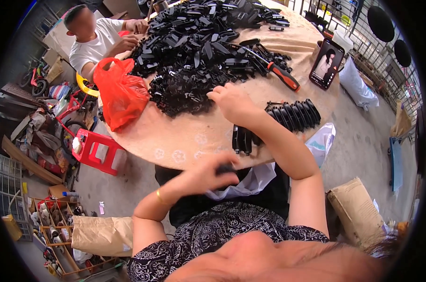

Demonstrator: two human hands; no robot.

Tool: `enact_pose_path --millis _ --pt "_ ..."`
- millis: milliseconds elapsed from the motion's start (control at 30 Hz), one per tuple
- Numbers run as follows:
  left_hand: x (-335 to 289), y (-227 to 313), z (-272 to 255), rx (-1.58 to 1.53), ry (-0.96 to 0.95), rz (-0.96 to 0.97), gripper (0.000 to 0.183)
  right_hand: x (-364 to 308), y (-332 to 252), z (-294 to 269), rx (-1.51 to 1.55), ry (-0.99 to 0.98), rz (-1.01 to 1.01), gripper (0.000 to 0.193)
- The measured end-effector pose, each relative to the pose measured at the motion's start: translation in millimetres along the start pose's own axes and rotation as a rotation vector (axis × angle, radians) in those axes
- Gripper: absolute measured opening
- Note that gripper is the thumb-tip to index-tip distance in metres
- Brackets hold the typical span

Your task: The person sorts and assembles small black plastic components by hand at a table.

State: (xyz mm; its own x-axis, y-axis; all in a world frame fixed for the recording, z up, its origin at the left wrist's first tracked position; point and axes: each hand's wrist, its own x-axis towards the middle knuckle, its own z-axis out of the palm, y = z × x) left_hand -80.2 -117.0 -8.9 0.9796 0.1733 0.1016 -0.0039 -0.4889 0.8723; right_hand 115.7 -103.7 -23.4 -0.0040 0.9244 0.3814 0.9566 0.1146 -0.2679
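My left hand [206,176] is above my lap in front of the table edge, smeared by motion. Its fingers are closed round a small black plastic part [224,169]. Over the near edge of a big heap of black plastic parts [189,80] is my right hand [234,102]. Its fingertips are pinched together; anything between them is too small to make out. Beside my right forearm lies a neat row of black curved parts [295,116]. More black parts [242,139] stand side by side at the table's near edge, partly behind that forearm.
A screwdriver [284,77] with a red-black handle lies right of the heap, near a propped phone [326,63]. A red plastic bag [121,96] hangs at the round table's left edge. Across the table a person [98,40] handles parts. A red stool [98,150] stands left.
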Motion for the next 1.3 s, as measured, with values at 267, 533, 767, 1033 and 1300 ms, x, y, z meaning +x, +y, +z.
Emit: enact_pose_path --millis 267,533,767,1033,1300 --pt "-6 -31 68 0.639 -0.311 0.299 0.05 3 0 2 -0.095 -0.035 0.101 0.008" --pt "28 3 13 0.589 0.192 -0.038 0.032 5 1 -11 0.192 0.362 0.095 0.014" --pt "53 -4 13 0.731 0.268 -0.15 0.033 5 -5 -16 0.382 0.485 0.011 0.014" --pt "46 -21 -5 -0.046 0.462 -0.286 0.026 4 -15 -24 0.511 0.526 -0.058 0.016" --pt "53 -32 -7 0.475 0.227 -0.096 0.029 6 -15 -30 0.515 0.585 -0.024 0.017"
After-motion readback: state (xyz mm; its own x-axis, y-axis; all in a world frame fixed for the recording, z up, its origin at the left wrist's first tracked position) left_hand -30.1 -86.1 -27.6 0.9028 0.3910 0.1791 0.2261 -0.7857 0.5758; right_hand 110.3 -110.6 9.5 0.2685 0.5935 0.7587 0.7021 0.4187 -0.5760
